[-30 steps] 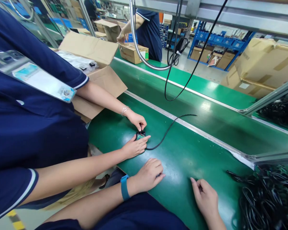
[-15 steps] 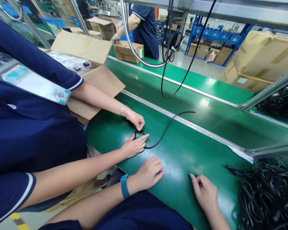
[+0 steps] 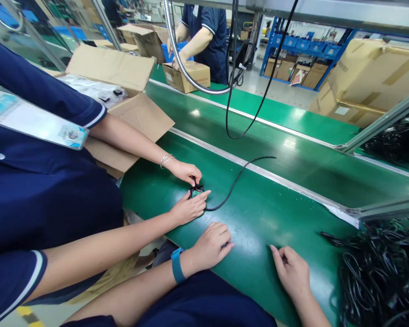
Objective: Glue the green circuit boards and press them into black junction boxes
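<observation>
My left hand (image 3: 211, 245), with a teal band (image 3: 177, 265) at the wrist, rests on the green work surface (image 3: 248, 218), its fingers curled in. My right hand (image 3: 291, 272) lies on the same surface further right, fingers also curled; nothing shows in either hand. Just beyond my left hand, a co-worker's two hands (image 3: 189, 209) are at a small black part with a green board (image 3: 197, 192). One of them lies flat beside it and the other pinches at its far edge. A black cable (image 3: 229, 193) curves away from that part.
A tangled heap of black cables (image 3: 378, 272) lies at the right. An open cardboard box (image 3: 146, 113) stands at the back left. Black cable and a metal hose (image 3: 180, 59) hang overhead. Another person (image 3: 207, 41) handles a box (image 3: 194, 75) across the line.
The co-worker's pinching hand has shifted slightly left and up at the black part. Across the line, the other person's hands and box have moved. My hands have stayed in place.
</observation>
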`<state>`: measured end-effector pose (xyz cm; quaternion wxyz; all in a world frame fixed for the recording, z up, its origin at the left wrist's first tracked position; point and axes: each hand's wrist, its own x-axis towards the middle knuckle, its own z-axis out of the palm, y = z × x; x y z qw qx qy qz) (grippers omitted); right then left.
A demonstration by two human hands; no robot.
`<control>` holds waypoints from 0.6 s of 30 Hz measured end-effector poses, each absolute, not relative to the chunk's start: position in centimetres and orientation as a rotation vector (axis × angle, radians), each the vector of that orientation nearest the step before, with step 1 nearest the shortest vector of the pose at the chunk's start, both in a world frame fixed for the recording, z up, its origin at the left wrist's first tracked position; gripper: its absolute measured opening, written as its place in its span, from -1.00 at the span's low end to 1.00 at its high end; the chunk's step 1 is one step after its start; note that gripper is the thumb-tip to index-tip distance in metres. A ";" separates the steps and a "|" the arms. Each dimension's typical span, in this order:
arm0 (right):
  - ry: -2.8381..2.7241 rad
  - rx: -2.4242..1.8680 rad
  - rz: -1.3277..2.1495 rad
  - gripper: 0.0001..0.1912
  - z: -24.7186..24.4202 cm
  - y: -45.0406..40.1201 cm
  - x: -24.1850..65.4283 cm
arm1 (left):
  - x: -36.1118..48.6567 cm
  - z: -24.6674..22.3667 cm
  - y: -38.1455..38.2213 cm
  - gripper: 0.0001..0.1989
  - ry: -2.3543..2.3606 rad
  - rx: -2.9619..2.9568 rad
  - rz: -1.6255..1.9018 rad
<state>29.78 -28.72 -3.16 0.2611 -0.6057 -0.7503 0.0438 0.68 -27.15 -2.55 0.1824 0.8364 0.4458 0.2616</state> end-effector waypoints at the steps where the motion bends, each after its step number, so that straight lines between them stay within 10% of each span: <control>1: -2.033 -1.638 0.114 -0.45 -3.2 -28.7 29.8 | 0.7 -2.5 -27.2 -0.81 1.260 2.362 0.736; 18: -2.043 -1.621 0.086 -0.46 -3.5 -28.7 29.9 | 0.6 -2.5 -27.2 -0.81 1.259 2.369 0.722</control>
